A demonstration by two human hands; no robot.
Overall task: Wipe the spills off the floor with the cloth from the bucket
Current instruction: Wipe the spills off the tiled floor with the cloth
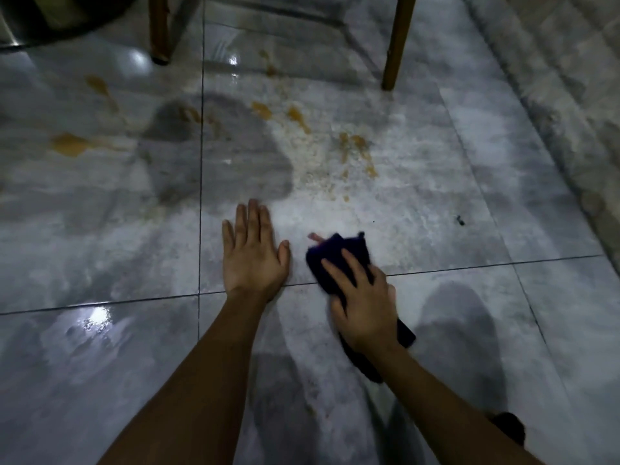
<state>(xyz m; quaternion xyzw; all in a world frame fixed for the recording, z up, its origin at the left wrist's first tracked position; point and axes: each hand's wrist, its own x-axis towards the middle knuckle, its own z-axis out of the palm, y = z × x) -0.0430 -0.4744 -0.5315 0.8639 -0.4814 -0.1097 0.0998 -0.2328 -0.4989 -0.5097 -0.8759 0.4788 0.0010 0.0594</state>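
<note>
My right hand (364, 302) presses a dark blue cloth (339, 255) onto the grey tiled floor (469, 196), fingers gripping its top. My left hand (253, 251) lies flat on the tile beside it, fingers spread, holding nothing. Brown spills lie farther ahead: a streaked patch (357, 152), blobs (297, 115), a puddle at the left (70, 144) and a streak (100, 88). Fine brown specks (318, 176) spread between the hands and the blobs. No bucket is in view.
Two wooden chair legs (397, 45) (159, 28) stand ahead at the top. A quilted pale mat or mattress edge (553, 78) runs along the right. A dark round object (50, 18) sits at the top left. A small dark speck (460, 220) lies on the tile to the right.
</note>
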